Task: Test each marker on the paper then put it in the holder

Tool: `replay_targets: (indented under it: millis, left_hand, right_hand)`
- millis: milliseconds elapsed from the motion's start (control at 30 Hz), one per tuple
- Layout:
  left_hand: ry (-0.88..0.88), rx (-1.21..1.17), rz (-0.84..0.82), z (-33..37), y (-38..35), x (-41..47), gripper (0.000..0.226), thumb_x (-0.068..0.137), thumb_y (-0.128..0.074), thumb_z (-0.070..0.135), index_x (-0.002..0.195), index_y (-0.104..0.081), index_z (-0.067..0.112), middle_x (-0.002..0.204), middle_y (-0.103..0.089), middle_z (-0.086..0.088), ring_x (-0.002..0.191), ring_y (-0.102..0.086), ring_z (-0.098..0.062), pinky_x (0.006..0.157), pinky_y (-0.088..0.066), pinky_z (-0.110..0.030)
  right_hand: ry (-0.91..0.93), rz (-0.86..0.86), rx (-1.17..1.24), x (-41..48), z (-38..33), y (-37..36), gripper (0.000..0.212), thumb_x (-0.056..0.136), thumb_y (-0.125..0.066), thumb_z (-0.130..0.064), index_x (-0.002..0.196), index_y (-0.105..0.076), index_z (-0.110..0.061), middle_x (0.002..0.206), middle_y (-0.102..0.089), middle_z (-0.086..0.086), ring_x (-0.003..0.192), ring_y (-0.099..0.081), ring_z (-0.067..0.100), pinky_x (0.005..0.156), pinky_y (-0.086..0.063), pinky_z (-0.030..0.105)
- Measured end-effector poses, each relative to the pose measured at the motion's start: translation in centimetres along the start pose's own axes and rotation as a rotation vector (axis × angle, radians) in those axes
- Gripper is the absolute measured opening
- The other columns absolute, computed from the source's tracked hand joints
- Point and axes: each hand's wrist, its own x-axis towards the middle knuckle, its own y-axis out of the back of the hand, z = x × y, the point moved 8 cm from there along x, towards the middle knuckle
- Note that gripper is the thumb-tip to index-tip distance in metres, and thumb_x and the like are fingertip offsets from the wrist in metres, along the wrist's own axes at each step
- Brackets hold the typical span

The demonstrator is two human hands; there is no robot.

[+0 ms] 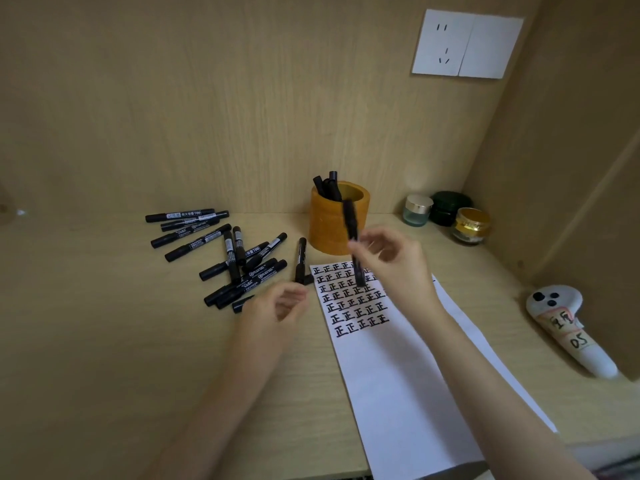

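My right hand [391,259] pinches a black marker [352,233], held nearly upright just in front of the orange holder [329,226], above the top of the white paper [398,368]. The paper carries rows of black test characters [353,299]. Several black markers stand inside the holder [327,187]. A pile of several black markers [225,251] lies on the desk to the left, and one lone marker [300,260] lies beside the paper's top left corner. My left hand [277,306] hovers over the pile's near end, fingers loosely curled, holding nothing.
Three small jars [445,214] stand at the back right corner. A white controller with a handwritten label [564,327] lies at the right, next to the side wall. A white wall socket [465,45] is on the wooden back wall.
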Motion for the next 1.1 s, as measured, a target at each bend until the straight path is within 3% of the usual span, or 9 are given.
replay_targets:
  millis: [100,233,333,500,600,700,833,1000,1100]
  left_hand:
    - [-0.068,0.185,0.064,-1.0,0.6,0.7,0.022,0.088,-0.06,0.016,0.108,-0.063,0.024,0.102,-0.057,0.012,0.09,-0.054,0.0,0.087,-0.045,-0.019]
    - [-0.173,0.406,0.152,-1.2,1.0,1.2,0.026,0.089,-0.058,0.012,0.114,-0.062,0.018,0.113,-0.059,0.004,0.112,-0.046,-0.014,0.094,-0.036,-0.025]
    - [-0.165,0.51,0.154,-1.6,0.9,1.3,0.034,0.091,-0.056,0.015,0.125,-0.056,0.017,0.122,-0.057,0.001,0.116,-0.045,-0.016,0.098,-0.036,-0.028]
    - [-0.172,0.618,0.142,-1.9,0.5,1.2,0.037,0.086,-0.064,0.013,0.123,-0.059,0.012,0.113,-0.063,-0.005,0.108,-0.053,-0.023,0.094,-0.045,-0.037]
    - [-0.188,0.622,0.165,-2.1,0.4,1.3,0.033,0.079,-0.072,0.01,0.111,-0.066,0.011,0.1,-0.066,-0.006,0.094,-0.057,-0.025,0.082,-0.05,-0.039]
    - [-0.185,0.581,0.157,-2.2,0.2,1.3,0.029,0.078,-0.072,0.009,0.107,-0.067,0.011,0.098,-0.065,-0.006,0.093,-0.057,-0.024,0.079,-0.049,-0.038]
    - [-0.185,0.512,0.176,-2.4,0.5,1.0,0.025,0.082,-0.067,0.009,0.108,-0.066,0.01,0.101,-0.063,-0.005,0.095,-0.057,-0.023,0.08,-0.048,-0.035]
    - [-0.194,0.23,0.18,-1.6,1.1,0.4,0.026,0.091,-0.056,0.017,0.117,-0.06,0.017,0.109,-0.055,0.005,0.103,-0.053,-0.009,0.089,-0.042,-0.023]
    - [-0.22,0.081,0.165,-0.7,1.4,0.0,0.026,0.091,-0.055,0.02,0.117,-0.06,0.023,0.107,-0.052,0.018,0.101,-0.052,0.003,0.091,-0.041,-0.011]
  right_hand:
    - [-0.038,0.202,0.037,3.2,-0.1,1.8,0.017,0.088,-0.066,-0.026,0.102,-0.063,-0.017,0.088,-0.065,-0.002,0.081,-0.062,0.013,0.071,-0.051,0.021]
    - [-0.006,0.375,0.028,7.2,-0.9,2.8,0.021,0.091,-0.063,-0.027,0.106,-0.065,-0.013,0.083,-0.061,-0.013,0.07,-0.056,-0.004,0.064,-0.047,0.009]
    - [-0.021,0.417,-0.062,9.5,-0.6,2.4,0.024,0.092,-0.061,-0.029,0.109,-0.065,-0.013,0.091,-0.065,-0.008,0.074,-0.057,0.0,0.065,-0.047,0.013]
    - [-0.111,0.333,-0.313,11.2,1.3,0.8,0.026,0.093,-0.061,-0.031,0.111,-0.067,-0.013,0.108,-0.068,-0.001,0.088,-0.055,0.005,0.056,-0.032,0.011]
    - [-0.158,0.247,-0.478,11.7,2.7,-0.1,0.027,0.091,-0.063,-0.033,0.109,-0.07,-0.014,0.114,-0.062,0.005,0.107,-0.055,0.019,0.072,-0.038,0.024]
    - [-0.248,0.127,-0.569,11.9,4.4,-0.9,0.031,0.091,-0.061,-0.035,0.112,-0.069,-0.013,0.12,-0.054,0.01,0.116,-0.049,0.027,0.083,-0.045,0.036]
    - [-0.259,0.119,-0.481,11.4,4.7,-0.7,0.042,0.093,-0.059,-0.031,0.131,-0.056,-0.013,0.132,-0.044,0.012,0.127,-0.039,0.027,0.097,-0.04,0.038]
    - [-0.198,0.243,-0.245,7.9,2.9,0.6,0.03,0.096,-0.053,-0.027,0.121,-0.061,-0.014,0.119,-0.053,0.006,0.103,-0.056,0.017,0.079,-0.042,0.024]
    - [-0.316,0.138,0.061,4.1,3.0,-0.6,0.037,0.098,-0.045,-0.044,0.11,-0.063,-0.014,0.087,-0.06,-0.003,0.07,-0.053,0.005,0.064,-0.04,0.019]
